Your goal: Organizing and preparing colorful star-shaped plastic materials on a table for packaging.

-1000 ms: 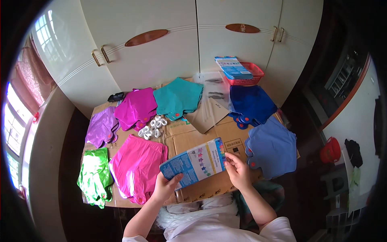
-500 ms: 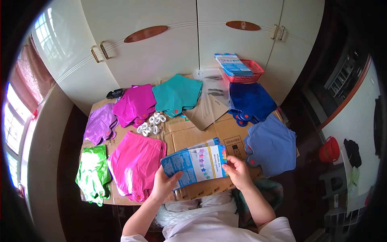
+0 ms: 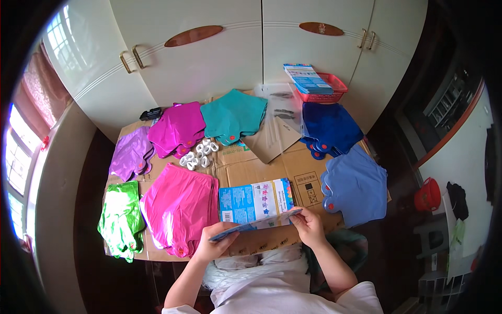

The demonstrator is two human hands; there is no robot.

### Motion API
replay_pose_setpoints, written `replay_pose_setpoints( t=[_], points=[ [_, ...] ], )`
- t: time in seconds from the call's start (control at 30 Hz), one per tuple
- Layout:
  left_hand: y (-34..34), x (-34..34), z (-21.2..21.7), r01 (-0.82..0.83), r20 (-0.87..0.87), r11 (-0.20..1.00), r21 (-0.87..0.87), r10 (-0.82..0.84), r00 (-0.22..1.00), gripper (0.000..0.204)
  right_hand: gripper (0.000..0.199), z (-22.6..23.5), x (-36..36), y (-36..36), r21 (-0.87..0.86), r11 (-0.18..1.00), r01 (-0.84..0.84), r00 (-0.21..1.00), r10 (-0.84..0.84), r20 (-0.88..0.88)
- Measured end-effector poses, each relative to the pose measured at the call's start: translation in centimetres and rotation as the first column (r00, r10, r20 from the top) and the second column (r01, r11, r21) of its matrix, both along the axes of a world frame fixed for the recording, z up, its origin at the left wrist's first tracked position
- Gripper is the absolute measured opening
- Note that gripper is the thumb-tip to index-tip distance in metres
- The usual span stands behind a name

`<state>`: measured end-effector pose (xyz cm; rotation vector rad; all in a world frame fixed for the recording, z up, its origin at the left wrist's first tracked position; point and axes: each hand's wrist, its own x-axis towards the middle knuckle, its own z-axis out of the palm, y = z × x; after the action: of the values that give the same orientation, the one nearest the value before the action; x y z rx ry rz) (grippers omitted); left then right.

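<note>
"What step is this?"
"Card handling, I'd judge: left hand (image 3: pixel 212 244) and right hand (image 3: pixel 310 230) pinch opposite ends of a tilted card (image 3: pixel 256 225), near a blue-and-white card (image 3: pixel 251 200) lying on the tabletop (image 3: pixel 235 165)."
"And the next move?"
"Calls for an even grip."
"Labels?"
"Small print (image 3: pixel 238 198), star pictures (image 3: pixel 265 198), a barcode (image 3: pixel 227 216)."

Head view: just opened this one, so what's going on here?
A person's left hand and right hand hold a thin blue-and-white card packet by opposite ends, tilted nearly edge-on. Beyond it, a second blue-and-white card packet appears to lie flat on brown cardboard, between a glossy pink foil stack and a light-blue scalloped stack.
</note>
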<state>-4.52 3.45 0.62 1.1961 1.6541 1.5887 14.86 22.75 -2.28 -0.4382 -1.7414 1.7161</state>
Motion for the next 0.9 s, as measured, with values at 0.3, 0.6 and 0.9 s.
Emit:
replay_pose_setpoints(
  t=[0.3, 0.6, 0.9],
  points=[
    [-7.7, 0.3, 0.9, -0.136, 0.190, 0.990, 0.021, 0.130, 0.973, 0.017, 0.017, 3.2, -1.5, -3.1, -0.344, 0.871, -0.351, 0.933, 0.355, -0.052],
    [-30.0, 4.0, -5.2, -0.755, 0.629, 0.631, -0.178, 0.664, 0.406, 0.039, 0.023, 0.6, -12.6, -20.4, -0.825, 0.171, -0.538, 0.423, 0.902, -0.089],
    [-41.3, 8.9, -17.6, -0.808, 0.804, 0.535, -0.249, 0.578, 0.135, 0.050, 0.030, -11.5, -15.8, -35.1, -0.907, -0.382, -0.174, 0.193, 0.890, -0.412]
  ],
)
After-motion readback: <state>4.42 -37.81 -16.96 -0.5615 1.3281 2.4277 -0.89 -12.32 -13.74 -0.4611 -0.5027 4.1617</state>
